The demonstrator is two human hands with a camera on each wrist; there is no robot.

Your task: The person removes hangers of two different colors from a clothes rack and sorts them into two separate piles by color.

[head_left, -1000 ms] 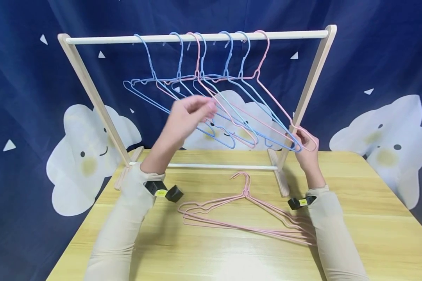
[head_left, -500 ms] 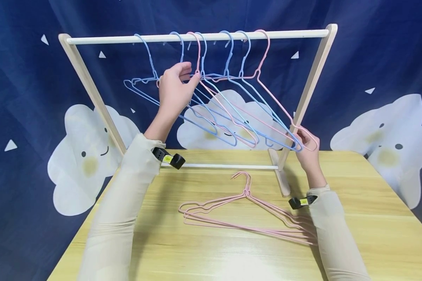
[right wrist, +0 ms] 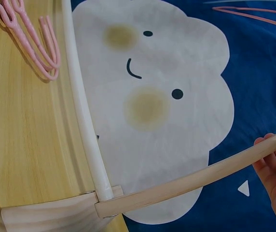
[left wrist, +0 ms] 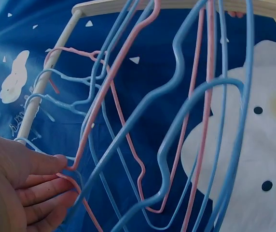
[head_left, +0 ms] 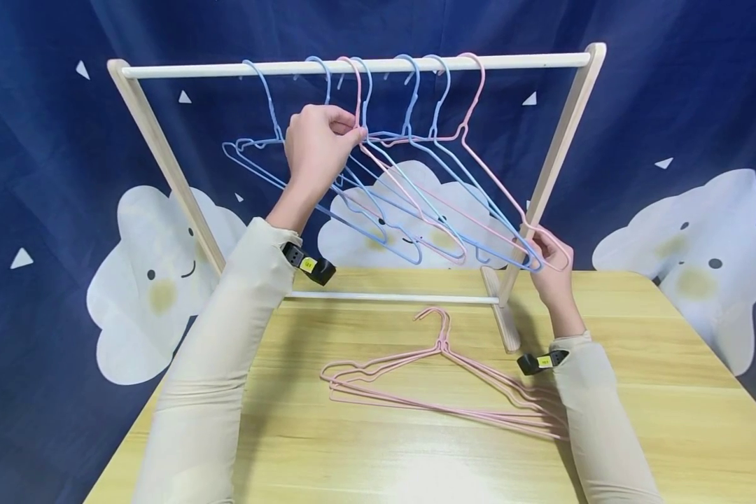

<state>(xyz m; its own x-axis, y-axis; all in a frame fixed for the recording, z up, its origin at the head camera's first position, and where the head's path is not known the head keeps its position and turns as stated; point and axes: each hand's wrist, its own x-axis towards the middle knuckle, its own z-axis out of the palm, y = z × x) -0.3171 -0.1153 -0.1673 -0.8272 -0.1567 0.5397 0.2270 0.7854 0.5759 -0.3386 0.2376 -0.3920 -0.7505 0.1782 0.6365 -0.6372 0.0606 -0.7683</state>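
Note:
My left hand (head_left: 318, 147) is up at the rack and pinches the neck of a pink hanger (head_left: 358, 91), which hangs by its hook among several blue hangers (head_left: 411, 105). In the left wrist view, thumb and fingers of the left hand (left wrist: 29, 188) meet at the pink wire just under the hook. Lower on the right, my right hand (head_left: 553, 273) grips the rack's right wooden post (head_left: 557, 140); the right wrist view has its fingers curled round that post (right wrist: 200, 176). Another pink hanger (head_left: 488, 175) hangs farthest right, its lower corner overlapping the right hand in the head view.
A stack of pink hangers (head_left: 441, 346) lies on the wooden table (head_left: 668, 420), partly behind the right sleeve. The rack's white top rail (head_left: 195, 71) spans both posts, with a lower bar (head_left: 403, 298) near the tabletop. A blue curtain with clouds (head_left: 693, 238) hangs behind.
My left hand has moved up from in front of the hangers to the pink hanger's neck and pinched it. That hanger has shifted slightly right. The right hand stays on the post.

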